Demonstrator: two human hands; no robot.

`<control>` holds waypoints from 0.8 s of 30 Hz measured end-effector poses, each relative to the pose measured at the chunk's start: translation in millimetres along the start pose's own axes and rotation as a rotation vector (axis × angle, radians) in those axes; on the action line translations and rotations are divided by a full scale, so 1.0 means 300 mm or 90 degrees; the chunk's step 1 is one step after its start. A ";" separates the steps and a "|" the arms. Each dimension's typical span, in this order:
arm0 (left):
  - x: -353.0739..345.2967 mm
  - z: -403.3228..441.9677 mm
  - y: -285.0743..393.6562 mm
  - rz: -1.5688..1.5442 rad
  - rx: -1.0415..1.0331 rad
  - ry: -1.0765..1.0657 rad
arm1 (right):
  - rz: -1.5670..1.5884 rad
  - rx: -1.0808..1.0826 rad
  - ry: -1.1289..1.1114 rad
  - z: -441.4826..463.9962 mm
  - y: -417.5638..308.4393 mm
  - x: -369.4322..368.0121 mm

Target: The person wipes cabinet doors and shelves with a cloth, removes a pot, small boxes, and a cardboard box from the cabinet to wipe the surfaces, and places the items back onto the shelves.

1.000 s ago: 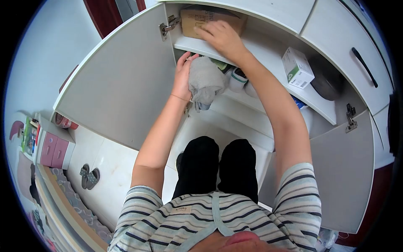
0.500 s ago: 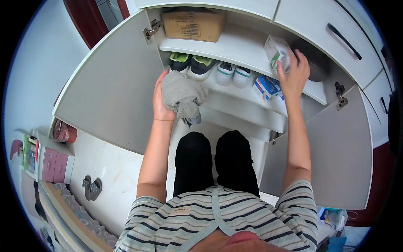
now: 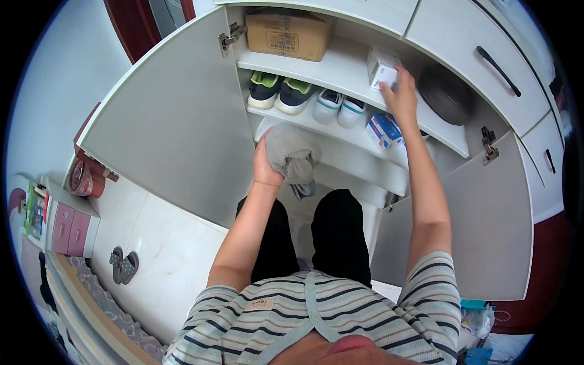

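A crumpled grey cloth (image 3: 293,152) is bunched in my left hand (image 3: 265,163), its darker end hanging down in front of the lower shelves. My right hand (image 3: 401,100) reaches onto the upper shelf (image 3: 340,64) of the cabinet. Its thumb and fingers close on the near right side of a small white box (image 3: 382,66). Just right of that hand sits a dark rounded object (image 3: 447,94), whose kind I cannot make out. Below, on the middle shelf, a blue-and-white box (image 3: 384,130) stands beside white shoes (image 3: 339,108).
A cardboard box (image 3: 289,35) fills the upper shelf's left end. Black-and-green sneakers (image 3: 280,91) stand below it. The left door (image 3: 164,121) and right door (image 3: 486,225) are swung wide on either side. Grey slippers (image 3: 124,266) lie on the floor at left.
The small white box has shifted left along the upper shelf with my right hand, uncovering more of the dark rounded object. My left hand has carried the cloth rightward and slightly down, away from the sneakers.
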State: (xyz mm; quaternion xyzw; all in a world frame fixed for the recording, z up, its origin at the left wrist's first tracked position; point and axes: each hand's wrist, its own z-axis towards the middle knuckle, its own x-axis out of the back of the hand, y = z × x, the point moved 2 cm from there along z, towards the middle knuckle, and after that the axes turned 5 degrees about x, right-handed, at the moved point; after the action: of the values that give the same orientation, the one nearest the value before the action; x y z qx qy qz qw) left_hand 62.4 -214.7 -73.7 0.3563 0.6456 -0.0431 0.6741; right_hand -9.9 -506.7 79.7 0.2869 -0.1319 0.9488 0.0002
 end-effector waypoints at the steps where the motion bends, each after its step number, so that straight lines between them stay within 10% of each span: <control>1: 0.012 -0.003 -0.004 0.000 -0.001 -0.001 | 0.020 -0.019 -0.039 0.021 -0.002 -0.019; 24: 0.128 -0.019 -0.050 0.147 0.005 0.147 | 0.092 -0.081 -0.035 0.343 0.095 -0.504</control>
State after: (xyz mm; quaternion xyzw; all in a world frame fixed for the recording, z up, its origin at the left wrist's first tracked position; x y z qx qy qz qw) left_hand 56.1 -207.3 -114.0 0.4337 0.6733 0.0733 0.5943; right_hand 170.3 -548.5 72.7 0.3017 -0.2120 0.9280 -0.0537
